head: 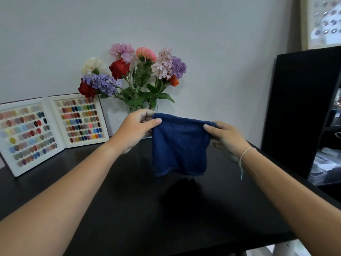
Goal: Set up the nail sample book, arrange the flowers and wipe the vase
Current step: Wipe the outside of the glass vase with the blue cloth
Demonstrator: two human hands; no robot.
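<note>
A dark blue cloth (180,145) hangs spread above the black table (147,209). My left hand (137,129) pinches its upper left corner and my right hand (226,136) pinches its upper right corner. Behind the cloth stands a clear glass vase (142,107), mostly hidden by my left hand and the cloth. It holds a bunch of flowers (132,71) in red, pink, purple, white and orange. The nail sample book (49,130) stands open and upright at the back left, leaning against the wall, with rows of coloured nail tips showing.
A black shelf unit (304,111) stands at the right, with small items on its shelves. A framed nail display (323,21) hangs on the wall at the top right. The table's front edge (239,248) runs along the bottom.
</note>
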